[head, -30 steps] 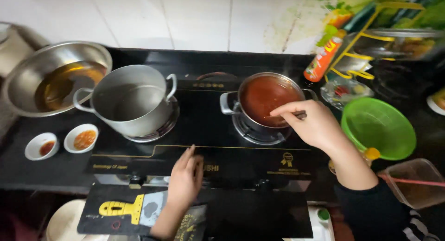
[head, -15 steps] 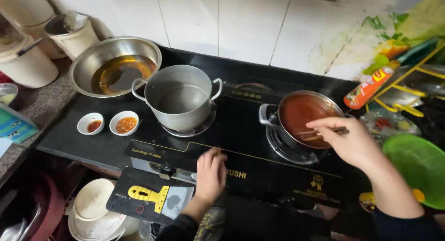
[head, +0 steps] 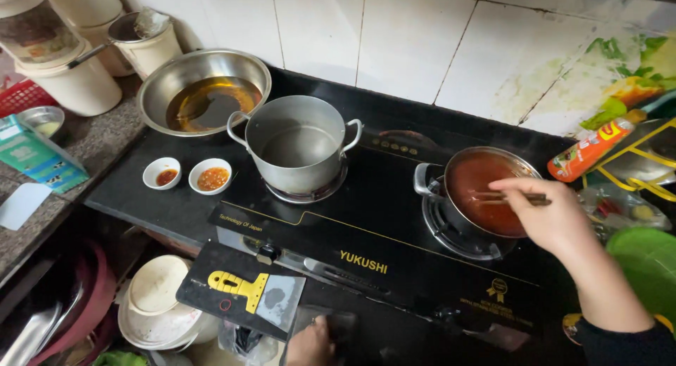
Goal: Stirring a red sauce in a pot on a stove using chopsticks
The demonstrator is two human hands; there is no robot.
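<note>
left burner: empty steel pot (head: 299, 148); behind it a wide bowl of brown oil (head: 204, 98); two small sauce dishes (head: 188, 176) at the stove's left edge. a red sauce bottle (head: 588, 149) lies just beyond the small pot of red sauce (head: 482, 193) on the right burner. my right hand (head: 553, 218) pinches chopsticks (head: 510, 197) over that sauce, tips dipping in. my left hand (head: 310, 345) sits low at the stove front; can't tell its grip.

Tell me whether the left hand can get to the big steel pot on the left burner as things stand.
Probably yes: the left hand sits low at the stove's front edge, and only bare black stove top lies between it and the steel pot.
</note>
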